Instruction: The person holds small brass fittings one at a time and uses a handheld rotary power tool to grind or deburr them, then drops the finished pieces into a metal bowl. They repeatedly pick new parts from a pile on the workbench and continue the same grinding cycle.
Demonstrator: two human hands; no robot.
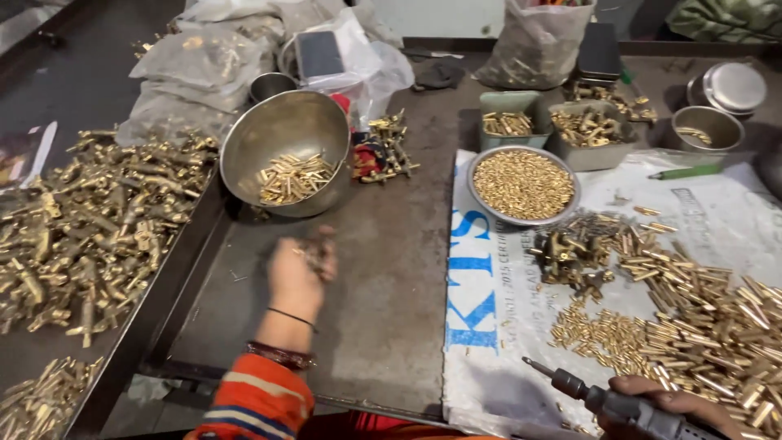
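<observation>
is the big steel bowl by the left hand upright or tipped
Tipped: the steel bowl leans toward the left hand, with its brass pieces gathered at the lower side.

Steel bowl (pixel 285 151) sits tilted at centre; left of it lies the heap of brass fittings (pixel 90 228). Right of the bowl rests the shallow dish (pixel 524 186), on the printed sack (pixel 489 326). Two trays (pixel 550 122) stand behind that dish.

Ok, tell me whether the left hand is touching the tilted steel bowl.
Apart. The head view shows the left hand raised over bare dark tabletop, with a clear strip of table between its fingers and the steel bowl.
</observation>
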